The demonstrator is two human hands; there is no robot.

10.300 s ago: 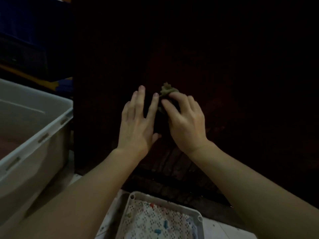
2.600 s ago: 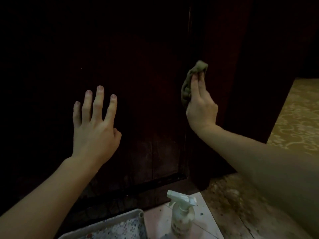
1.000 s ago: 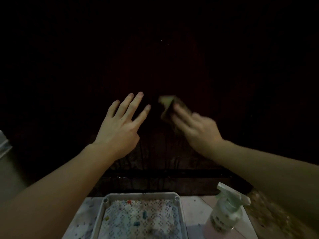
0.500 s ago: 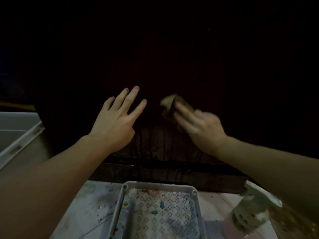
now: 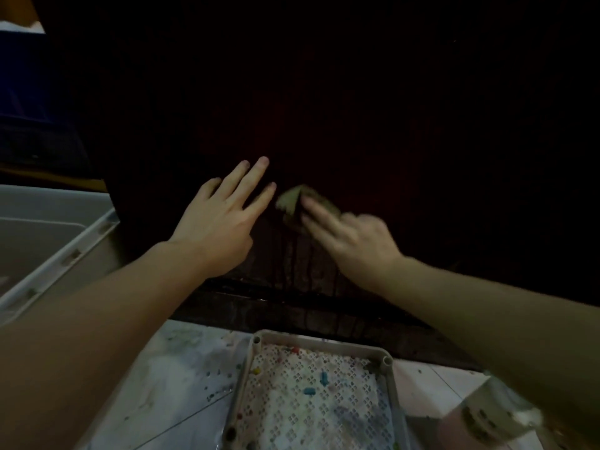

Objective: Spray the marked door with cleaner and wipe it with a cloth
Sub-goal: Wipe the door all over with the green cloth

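A dark wooden door [image 5: 357, 125] fills the view, with wet drip streaks running down its lower part. My left hand [image 5: 224, 219] lies flat against the door, fingers straight and spread. Just to its right, my right hand [image 5: 350, 238] holds a small greenish cloth [image 5: 292, 203] against the door with its fingers over it; the hand is blurred by motion. The spray bottle [image 5: 496, 414] stands on the floor at the lower right, partly hidden behind my right forearm.
A grey perforated plastic tray [image 5: 324, 339] with small coloured bits sits on the tiled floor below the door. A large pale plastic tub [image 5: 65, 251] stands at the left. Dark blue crates are stacked at the far left.
My right hand with the cloth has slid left along the door, closer to my left hand. The view has shifted left, so more of the tub shows.
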